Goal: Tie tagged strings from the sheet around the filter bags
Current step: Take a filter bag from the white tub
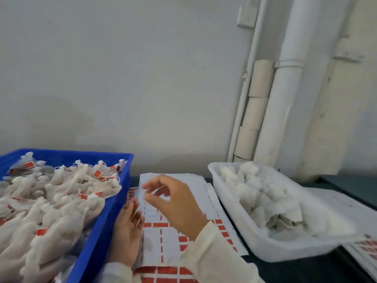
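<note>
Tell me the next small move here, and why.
Probably lift the right hand to peel the string it pinches off the sheet, while the left hand holds the sheet down. Untied bags wait in the white tray.

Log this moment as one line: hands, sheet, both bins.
right hand: pinching string off tag sheet | left hand: pressing sheet | blue crate: tied bags | white tray: untied bags

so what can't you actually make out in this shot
Head view only:
- String at the right hand: blurred; a grip cannot be confirmed.
- Left hand: fingertips smeared where they touch the sheet.
- Blue crate: cut off by the left and bottom edges.
- White tray: bags a blurred heap, ties unreadable.
</note>
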{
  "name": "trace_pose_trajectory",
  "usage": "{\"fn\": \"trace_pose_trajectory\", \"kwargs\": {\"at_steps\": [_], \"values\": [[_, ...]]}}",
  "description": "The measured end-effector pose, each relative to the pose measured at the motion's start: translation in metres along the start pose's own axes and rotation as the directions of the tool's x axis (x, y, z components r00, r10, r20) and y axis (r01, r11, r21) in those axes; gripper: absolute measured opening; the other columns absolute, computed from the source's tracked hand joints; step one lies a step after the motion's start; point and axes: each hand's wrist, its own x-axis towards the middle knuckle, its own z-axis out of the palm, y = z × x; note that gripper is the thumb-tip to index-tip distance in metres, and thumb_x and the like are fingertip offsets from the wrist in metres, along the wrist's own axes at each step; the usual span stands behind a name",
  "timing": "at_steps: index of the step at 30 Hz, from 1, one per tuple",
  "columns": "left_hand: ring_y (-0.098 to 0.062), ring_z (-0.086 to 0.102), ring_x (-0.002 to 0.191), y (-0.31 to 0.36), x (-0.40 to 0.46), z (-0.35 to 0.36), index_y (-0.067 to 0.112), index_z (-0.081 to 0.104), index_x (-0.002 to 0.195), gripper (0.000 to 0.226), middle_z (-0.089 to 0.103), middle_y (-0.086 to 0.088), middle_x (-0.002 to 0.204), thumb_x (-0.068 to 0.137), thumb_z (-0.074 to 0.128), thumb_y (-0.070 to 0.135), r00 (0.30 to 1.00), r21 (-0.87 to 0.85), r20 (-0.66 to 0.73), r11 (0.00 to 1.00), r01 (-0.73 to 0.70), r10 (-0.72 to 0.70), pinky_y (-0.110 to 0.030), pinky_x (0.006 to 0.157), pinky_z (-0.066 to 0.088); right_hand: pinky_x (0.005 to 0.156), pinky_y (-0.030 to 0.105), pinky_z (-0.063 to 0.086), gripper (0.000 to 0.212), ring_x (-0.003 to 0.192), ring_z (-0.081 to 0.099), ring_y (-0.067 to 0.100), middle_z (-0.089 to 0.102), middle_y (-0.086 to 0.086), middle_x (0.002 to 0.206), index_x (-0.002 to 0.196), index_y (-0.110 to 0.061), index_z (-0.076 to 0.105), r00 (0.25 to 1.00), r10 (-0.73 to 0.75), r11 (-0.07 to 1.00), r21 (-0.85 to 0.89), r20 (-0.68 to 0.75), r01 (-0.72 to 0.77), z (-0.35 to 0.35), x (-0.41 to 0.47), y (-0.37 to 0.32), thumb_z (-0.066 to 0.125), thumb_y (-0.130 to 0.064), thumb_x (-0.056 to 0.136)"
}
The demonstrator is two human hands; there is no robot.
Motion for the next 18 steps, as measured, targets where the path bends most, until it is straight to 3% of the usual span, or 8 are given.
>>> {"fn": "trace_pose_trajectory", "kwargs": {"at_steps": [3,6,9,13,15,18], "values": [[-0.034,0.035,0.133,-0.005,0.001,0.003,0.007,0.042,0.134,0.042,0.036,-0.019,0.144,0.096,0.041,0.024,0.999,-0.018,-0.003,0.999,0.051,-0.052,-0.033,0.096,0.036,0.074,0.011,0.047,0.006,0.076,0.060,-0.001,0.067,-0.012,0.084,0.085,-0.024,0.065,0.984,0.088,0.986,-0.124,-0.154,-0.107,-0.084,-0.023,0.023,0.065,-0.018,0.086],[-0.025,0.051,0.118,-0.004,0.004,0.013,0.026,0.059,0.110,0.022,0.051,-0.007,0.133,0.097,0.042,0.019,0.987,-0.032,-0.033,0.988,0.154,-0.155,-0.028,0.084,0.045,0.072,0.023,0.049,0.007,0.075,0.063,0.014,0.069,-0.001,0.081,0.081,-0.015,0.069,0.931,0.243,0.925,-0.222,-0.274,-0.307,-0.164,-0.047,0.057,0.068,-0.008,0.082],[-0.024,0.050,0.118,-0.005,0.008,0.016,0.026,0.063,0.091,0.021,0.055,0.001,0.124,0.097,0.043,0.022,0.971,0.000,-0.032,0.972,0.237,-0.237,-0.039,0.096,0.042,0.068,0.024,0.046,0.009,0.073,0.064,0.021,0.070,0.001,0.078,0.076,-0.013,0.068,0.860,0.388,0.817,-0.309,-0.331,-0.487,-0.228,-0.073,0.096,0.068,-0.005,0.080],[-0.030,0.044,0.126,-0.006,0.009,0.017,0.023,0.059,0.096,0.018,0.050,-0.005,0.133,0.098,0.041,0.020,0.953,0.043,0.027,0.953,0.301,-0.303,-0.042,0.104,0.034,0.064,0.021,0.045,0.011,0.069,0.065,0.016,0.070,0.005,0.080,0.077,-0.014,0.069,0.794,0.518,0.718,-0.343,-0.317,-0.606,-0.264,-0.090,0.141,0.067,-0.003,0.080],[-0.031,0.043,0.126,-0.007,0.010,0.018,0.022,0.057,0.098,0.018,0.049,-0.007,0.135,0.098,0.040,0.016,0.949,0.048,0.016,0.949,0.313,-0.314,-0.043,0.105,0.033,0.060,0.018,0.044,0.011,0.067,0.063,0.012,0.068,0.005,0.081,0.079,-0.016,0.068,0.785,0.565,0.694,-0.370,-0.252,-0.618,-0.263,-0.088,0.158,0.066,-0.005,0.080],[-0.031,0.045,0.125,-0.007,0.013,0.019,0.018,0.057,0.100,0.017,0.050,-0.008,0.134,0.098,0.040,0.017,0.935,0.022,-0.018,0.935,0.354,-0.354,-0.042,0.105,0.033,0.067,0.018,0.043,0.013,0.071,0.059,0.011,0.064,0.005,0.085,0.081,-0.019,0.067,0.798,0.568,0.688,-0.416,-0.200,-0.595,-0.253,-0.079,0.179,0.067,-0.007,0.079]]}}
